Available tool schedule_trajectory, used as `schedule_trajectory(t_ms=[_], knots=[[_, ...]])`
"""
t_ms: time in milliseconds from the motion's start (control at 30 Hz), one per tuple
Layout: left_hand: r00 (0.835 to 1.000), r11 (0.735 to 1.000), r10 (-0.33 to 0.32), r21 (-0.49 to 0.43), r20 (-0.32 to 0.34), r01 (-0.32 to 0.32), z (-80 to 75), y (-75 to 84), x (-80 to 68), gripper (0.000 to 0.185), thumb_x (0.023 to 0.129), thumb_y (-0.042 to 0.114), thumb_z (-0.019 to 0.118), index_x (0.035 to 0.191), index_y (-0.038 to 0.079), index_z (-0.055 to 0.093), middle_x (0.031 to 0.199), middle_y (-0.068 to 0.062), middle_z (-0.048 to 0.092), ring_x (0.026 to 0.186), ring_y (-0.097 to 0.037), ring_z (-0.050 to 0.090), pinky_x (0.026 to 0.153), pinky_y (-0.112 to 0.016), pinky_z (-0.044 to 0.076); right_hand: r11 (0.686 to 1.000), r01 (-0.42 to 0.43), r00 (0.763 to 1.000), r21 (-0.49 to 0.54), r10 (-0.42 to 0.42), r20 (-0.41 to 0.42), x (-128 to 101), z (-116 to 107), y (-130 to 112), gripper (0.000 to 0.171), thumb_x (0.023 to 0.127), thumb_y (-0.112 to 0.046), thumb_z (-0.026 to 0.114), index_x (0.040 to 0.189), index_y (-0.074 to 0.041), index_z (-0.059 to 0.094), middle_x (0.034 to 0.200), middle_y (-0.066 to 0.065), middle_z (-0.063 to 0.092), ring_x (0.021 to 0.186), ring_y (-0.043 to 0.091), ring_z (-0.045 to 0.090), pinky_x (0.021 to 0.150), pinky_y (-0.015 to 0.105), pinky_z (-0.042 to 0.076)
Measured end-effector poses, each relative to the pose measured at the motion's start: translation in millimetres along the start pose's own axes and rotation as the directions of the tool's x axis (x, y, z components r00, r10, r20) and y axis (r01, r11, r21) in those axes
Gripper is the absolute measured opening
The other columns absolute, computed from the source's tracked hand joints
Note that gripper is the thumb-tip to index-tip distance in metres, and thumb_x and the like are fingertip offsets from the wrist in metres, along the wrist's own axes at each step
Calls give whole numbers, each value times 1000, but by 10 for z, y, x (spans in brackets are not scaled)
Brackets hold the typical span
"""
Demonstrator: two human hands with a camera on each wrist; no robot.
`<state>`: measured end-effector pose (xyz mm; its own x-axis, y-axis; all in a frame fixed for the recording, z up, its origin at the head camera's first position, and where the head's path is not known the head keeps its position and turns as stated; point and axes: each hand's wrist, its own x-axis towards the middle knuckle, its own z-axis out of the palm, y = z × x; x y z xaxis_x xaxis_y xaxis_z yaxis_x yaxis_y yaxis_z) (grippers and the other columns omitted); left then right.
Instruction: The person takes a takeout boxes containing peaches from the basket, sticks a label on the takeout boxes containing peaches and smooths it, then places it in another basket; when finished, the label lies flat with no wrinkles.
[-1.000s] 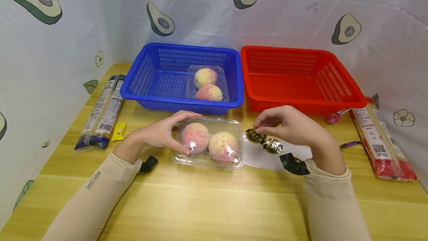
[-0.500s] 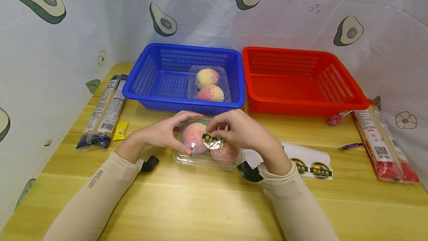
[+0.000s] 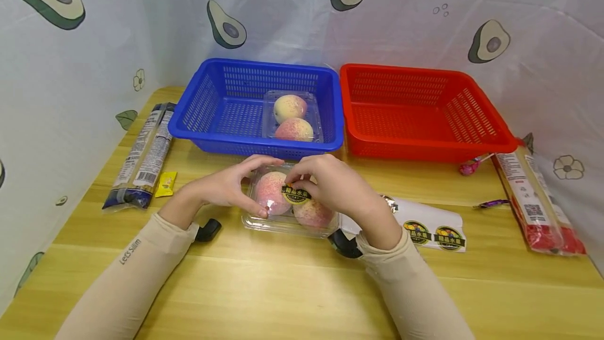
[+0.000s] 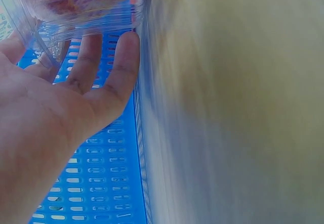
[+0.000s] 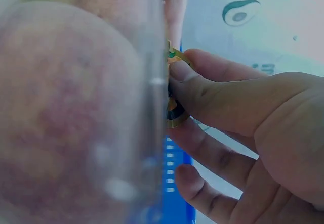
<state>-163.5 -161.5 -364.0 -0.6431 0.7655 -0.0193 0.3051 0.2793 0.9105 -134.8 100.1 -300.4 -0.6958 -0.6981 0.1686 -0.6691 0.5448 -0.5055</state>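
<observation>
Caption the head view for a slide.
Left hand holds a clear box of two peaches while the right hand pinches a sticker over it.

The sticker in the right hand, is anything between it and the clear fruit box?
Nothing visible. The right hand pinches the sticker against or just above the clear fruit box, can't tell which; the left hand grips the box's left end, away from the sticker.

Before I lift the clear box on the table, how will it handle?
The clear box looks thin-walled, so it may flex when squeezed. Its glossy plastic could be slippery. The two round peaches inside might roll if it tips.
</observation>
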Motion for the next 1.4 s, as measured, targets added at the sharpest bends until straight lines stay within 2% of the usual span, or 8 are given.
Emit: schedule_trajectory(t_ms=[300, 500, 600, 733, 900, 1000, 1133, 1400], knots=[[1000, 1000, 7, -5, 11, -7, 9, 0, 1, 99, 75, 37, 91, 156, 23, 35, 157, 6, 30, 142, -21, 28, 110, -57, 29, 992, -52, 999, -118, 52, -3, 0, 53, -48, 13, 88, -5, 79, 99, -12, 79, 96, -2, 68, 92, 15, 62, 84, 30, 53], [1000, 1000, 22, -4, 7, -22, 15, -4, 12, 100, 74, 34, 92, 156, 19, 35, 155, 3, 31, 139, -23, 32, 109, -56, 31, 1000, -14, 993, 17, 12, 115, -33, 0, -18, 8, 89, -6, 77, 96, -10, 79, 95, -2, 68, 86, 13, 62, 77, 28, 54], [1000, 1000, 20, -4, 12, -20, 21, -2, 27, 100, 75, 36, 91, 156, 18, 34, 155, 3, 31, 140, -23, 31, 110, -55, 31, 996, -63, 990, 67, 54, 130, -79, -71, 51, 9, 88, -7, 78, 96, -11, 80, 95, -2, 68, 87, 16, 61, 77, 34, 54], [1000, 1000, 19, -8, 17, -19, 20, -3, 35, 100, 76, 37, 90, 156, 18, 34, 156, 3, 30, 141, -23, 29, 111, -56, 30, 993, -107, 989, 53, 101, 106, -114, -108, 111, 11, 89, -8, 78, 98, -12, 80, 93, -2, 66, 89, 17, 60, 79, 37, 53], [1000, 1000, 24, -4, 18, -24, 7, -15, 15, 102, 74, 34, 91, 157, 18, 34, 156, 3, 30, 141, -23, 30, 111, -55, 30, 999, -30, 989, 23, 27, 146, -81, -48, 87, 22, 89, -21, 77, 110, -16, 79, 100, 0, 63, 94, 21, 54, 81, 36, 47], [1000, 1000, 21, 3, 16, -21, 8, -16, 13, 101, 75, 35, 91, 157, 18, 33, 157, 3, 29, 141, -23, 29, 111, -55, 30, 995, -91, 980, 37, 82, 180, -120, -95, 120, 29, 87, -28, 81, 115, -21, 78, 108, 3, 59, 101, 24, 49, 83, 38, 44], [1000, 1000, 16, 8, 7, -16, 14, -11, 24, 101, 76, 37, 90, 157, 17, 33, 157, 3, 29, 141, -23, 29, 111, -54, 31, 983, -181, 967, 46, 169, 189, -195, -200, 220, 31, 85, -31, 83, 115, -25, 78, 113, 6, 56, 107, 27, 45, 85, 42, 44], [999, 999, 35, 13, 10, -35, 16, -31, 17, 101, 75, 34, 91, 157, 18, 34, 156, 3, 30, 138, -22, 33, 109, -50, 34, 988, -149, 977, 48, 139, 163, -160, -128, 232, 28, 83, -27, 81, 110, -26, 79, 113, 6, 55, 108, 27, 41, 87, 43, 41]])
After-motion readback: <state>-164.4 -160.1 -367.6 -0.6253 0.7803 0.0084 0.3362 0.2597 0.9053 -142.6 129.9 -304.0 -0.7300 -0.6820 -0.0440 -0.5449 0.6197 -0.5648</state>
